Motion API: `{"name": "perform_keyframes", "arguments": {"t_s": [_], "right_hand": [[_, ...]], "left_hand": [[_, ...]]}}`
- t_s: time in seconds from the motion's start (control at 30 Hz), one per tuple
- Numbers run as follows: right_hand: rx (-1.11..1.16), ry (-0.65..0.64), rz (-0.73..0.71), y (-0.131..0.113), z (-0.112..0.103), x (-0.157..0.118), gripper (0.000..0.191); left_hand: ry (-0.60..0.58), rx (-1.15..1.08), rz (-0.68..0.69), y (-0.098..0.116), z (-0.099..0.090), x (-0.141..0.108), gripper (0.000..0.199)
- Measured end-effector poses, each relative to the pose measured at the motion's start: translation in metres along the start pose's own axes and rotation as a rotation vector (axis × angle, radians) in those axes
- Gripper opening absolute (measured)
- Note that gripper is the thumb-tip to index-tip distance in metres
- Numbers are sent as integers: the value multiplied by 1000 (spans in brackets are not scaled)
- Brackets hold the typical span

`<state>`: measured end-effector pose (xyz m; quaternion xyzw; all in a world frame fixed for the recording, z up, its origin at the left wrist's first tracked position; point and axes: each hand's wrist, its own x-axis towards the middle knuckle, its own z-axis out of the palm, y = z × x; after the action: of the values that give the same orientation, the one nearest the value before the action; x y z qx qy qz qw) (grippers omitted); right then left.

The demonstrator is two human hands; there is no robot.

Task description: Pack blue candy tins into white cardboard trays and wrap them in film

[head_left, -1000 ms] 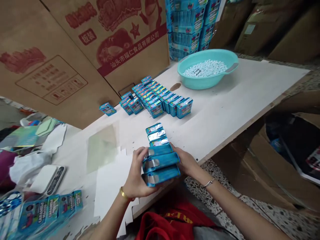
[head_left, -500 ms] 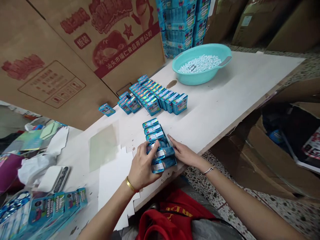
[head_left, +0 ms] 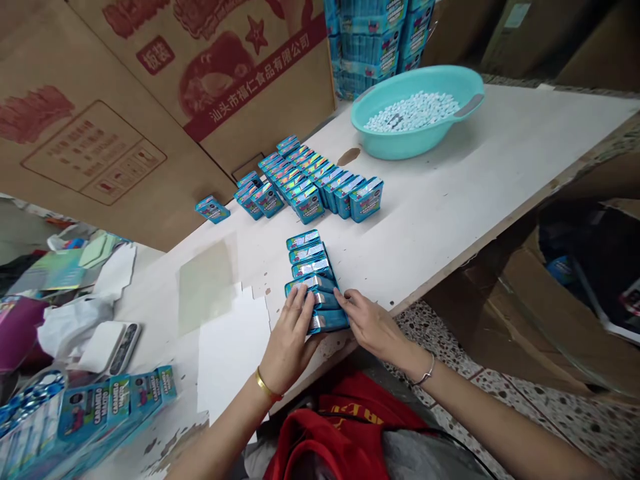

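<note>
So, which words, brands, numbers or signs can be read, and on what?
"汕头市福仁食品有限公司": large brown cardboard box
"板装": same box
"CARAMELO": blue printed packs, lower left
Everything else, yellow letters on red cloth included, is too small, blurred or folded.

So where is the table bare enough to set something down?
Widest: on the table, between the basin, the near row of boxes and the right edge. A smaller patch separates the pale sheet from the white device. Crowded: around the left hand and right hand.
</note>
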<state>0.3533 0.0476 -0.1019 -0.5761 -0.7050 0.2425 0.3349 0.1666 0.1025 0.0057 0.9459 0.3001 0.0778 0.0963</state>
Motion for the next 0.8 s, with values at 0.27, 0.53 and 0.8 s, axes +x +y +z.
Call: {"name": "perform_keyframes", "arguments": {"t_s": [0.27, 0.53, 0.8], "right_hand": [[243, -53, 32, 4, -17, -3, 55], [163, -20, 82, 3, -2, -14, 53], [384, 204, 237, 15, -12, -25, 46]], "left_hand": [[-171, 319, -156, 40, 1, 13, 62], [-228, 340, -167, 57, 10, 14, 59], [50, 0, -382, -73, -16, -17, 48]]}}
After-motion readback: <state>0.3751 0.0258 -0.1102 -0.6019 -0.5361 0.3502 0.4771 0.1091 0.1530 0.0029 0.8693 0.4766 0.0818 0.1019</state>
